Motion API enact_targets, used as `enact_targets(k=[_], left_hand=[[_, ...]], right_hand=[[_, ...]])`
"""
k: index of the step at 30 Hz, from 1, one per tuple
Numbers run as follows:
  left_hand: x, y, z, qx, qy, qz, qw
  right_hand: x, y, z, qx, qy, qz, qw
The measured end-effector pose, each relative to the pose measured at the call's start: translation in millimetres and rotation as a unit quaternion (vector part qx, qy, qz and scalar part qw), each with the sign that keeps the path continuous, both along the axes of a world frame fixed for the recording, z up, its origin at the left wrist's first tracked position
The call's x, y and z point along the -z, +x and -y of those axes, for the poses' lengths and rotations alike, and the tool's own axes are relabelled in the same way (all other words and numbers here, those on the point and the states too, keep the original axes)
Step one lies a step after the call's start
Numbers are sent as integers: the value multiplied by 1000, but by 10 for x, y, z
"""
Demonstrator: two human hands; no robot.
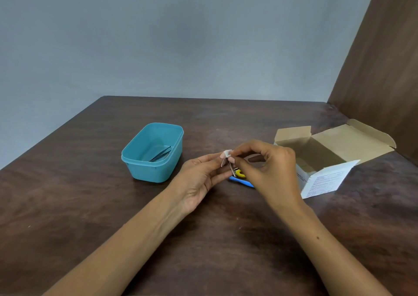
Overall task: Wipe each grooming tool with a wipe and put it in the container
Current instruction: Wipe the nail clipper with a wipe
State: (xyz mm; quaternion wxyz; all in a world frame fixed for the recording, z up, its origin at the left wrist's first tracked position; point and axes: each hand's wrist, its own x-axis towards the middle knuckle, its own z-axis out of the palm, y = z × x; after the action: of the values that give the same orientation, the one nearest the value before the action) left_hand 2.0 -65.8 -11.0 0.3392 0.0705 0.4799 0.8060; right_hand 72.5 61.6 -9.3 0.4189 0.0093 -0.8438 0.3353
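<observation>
Teal plastic marks the leftmost thing on your bench: the container sits open-topped on the dark wood-grain surface, and a pair of metal tweezers lies slanted across its floor, tips toward the far right corner. No brand or label shows on it. Just right of the container, your left hand is raised slightly above the bench, palm turned up and inward, its fingers curled in a narrow grip around a small metal grooming tool, apparently a nail clipper, with two thin metal arms showing below the fingertips. At the top of that tool a small white wipe is folded over the metal, and your right hand pinches it tightly between thumb and forefinger, the other fingers bent loosely behind. Under your hands, resting on the bench, a yellow piece and a blue handle peek out; what they are cannot be told. Farther right stands an opened cardboard box, brown inside and white outside, flaps spread. Its near flap carries a block of fine print, too small to read.
</observation>
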Motion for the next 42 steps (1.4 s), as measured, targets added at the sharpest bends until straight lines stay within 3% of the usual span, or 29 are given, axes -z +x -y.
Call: enact_targets(k=[4,9,14,20,25,30,33,42], left_hand=[[13,-11,-2,-35,2,-9,999],[21,0,-6,-31,-9,-51,998],[32,-14,-5,-52,-5,-57,997],[58,-21,1,-43,-20,-81,996],[63,-22,3,-92,-30,-119,988],[109,-60,1,-182,-133,-299,927],[145,-68,7,-202,-161,-376,890],[153,-58,4,-211,-178,-431,859]], right_hand=[[37,13,16,-23,7,26,999],[5,-14,-17,16,-9,4,1000],[39,11,43,-29,-4,8,1000],[13,-24,26,-13,-29,-21,999],[23,13,61,-62,-27,5,998],[-50,33,20,-50,-154,-31,986],[-14,27,62,-54,-94,-4,994],[32,10,90,-41,-38,-22,998]])
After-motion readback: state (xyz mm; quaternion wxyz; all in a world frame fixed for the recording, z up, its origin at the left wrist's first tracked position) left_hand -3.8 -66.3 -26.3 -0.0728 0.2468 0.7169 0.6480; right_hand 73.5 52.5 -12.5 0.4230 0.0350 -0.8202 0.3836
